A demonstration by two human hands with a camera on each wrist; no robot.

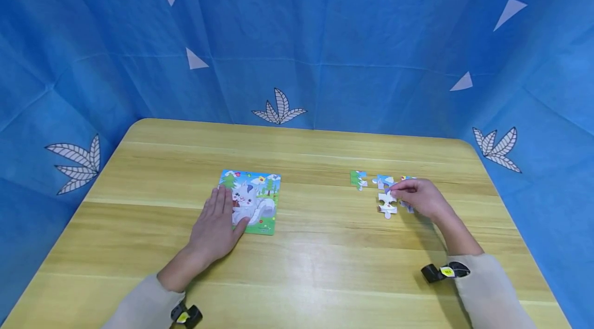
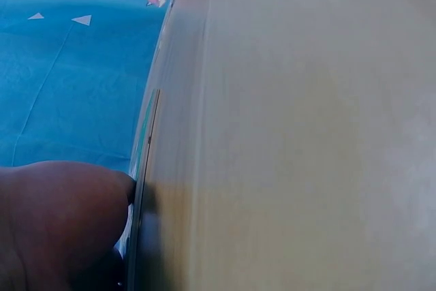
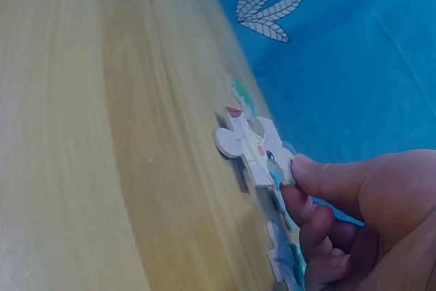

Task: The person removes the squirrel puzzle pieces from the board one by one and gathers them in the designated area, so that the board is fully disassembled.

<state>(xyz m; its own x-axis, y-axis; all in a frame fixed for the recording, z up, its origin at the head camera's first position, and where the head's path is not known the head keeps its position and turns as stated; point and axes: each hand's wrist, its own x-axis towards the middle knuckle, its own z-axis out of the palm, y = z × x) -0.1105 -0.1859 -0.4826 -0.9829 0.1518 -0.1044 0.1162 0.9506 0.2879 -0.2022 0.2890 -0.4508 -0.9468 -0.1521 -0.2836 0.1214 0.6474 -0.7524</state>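
Observation:
A square picture board [image 1: 269, 190] showing a white bushy-tailed animal lies on the table. My left hand [image 1: 214, 228] rests on its left side, fingers straight together and thumb along the lower edge, covering part of the picture. At the right, my right hand [image 1: 421, 198] pinches a white jigsaw piece [image 1: 388, 205] between thumb and fingers. That piece, with an eye and a pink cheek printed on it, is tilted up off the table in the right wrist view. Beyond it lie a green jigsaw piece [image 1: 357, 178] and a blue jigsaw piece [image 1: 383, 181]; my right hand partly hides more pieces.
The wooden table [image 1: 315, 267] has rounded far corners. A blue cloth [image 1: 297, 35] with white triangles and leaf prints hangs round its back and sides. Small black cameras [image 1: 436, 273] are worn at both wrists.

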